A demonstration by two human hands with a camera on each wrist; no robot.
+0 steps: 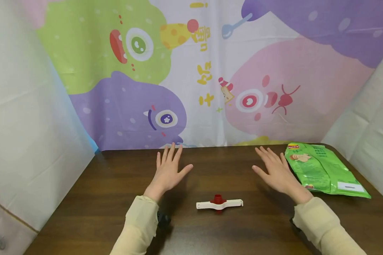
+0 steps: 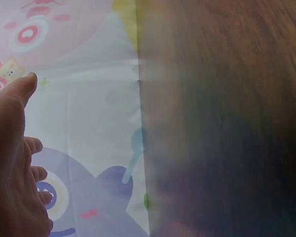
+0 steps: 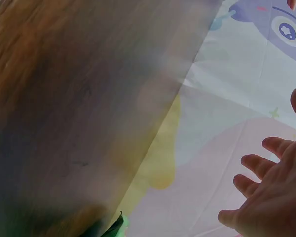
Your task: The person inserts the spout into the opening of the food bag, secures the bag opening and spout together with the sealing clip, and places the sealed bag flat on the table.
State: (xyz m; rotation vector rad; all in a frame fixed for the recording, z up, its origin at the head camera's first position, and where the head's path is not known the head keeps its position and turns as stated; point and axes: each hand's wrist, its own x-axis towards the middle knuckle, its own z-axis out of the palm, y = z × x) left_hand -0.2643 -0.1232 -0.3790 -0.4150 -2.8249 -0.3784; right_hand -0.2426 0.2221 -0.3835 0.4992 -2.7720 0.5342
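My left hand (image 1: 168,173) is held over the table with its fingers spread, and nothing is in it. Across from it, my right hand (image 1: 276,173) also has its fingers spread and holds nothing; it is beside the left edge of a green plastic packet (image 1: 325,170). Nearer to me, between the two forearms, lies a white strip-shaped piece with a raised middle (image 1: 233,203). A dark red round part (image 1: 218,198) sits at its centre. In the left wrist view the thumb and fingertips of the left hand (image 2: 15,163) show; the right wrist view has the right hand (image 3: 271,192).
The dark wood table (image 1: 115,212) ends at a hanging cloth with cartoon monsters (image 1: 204,120). White sheets (image 1: 28,106) close off the left and right sides. The packet takes up the table's far right corner.
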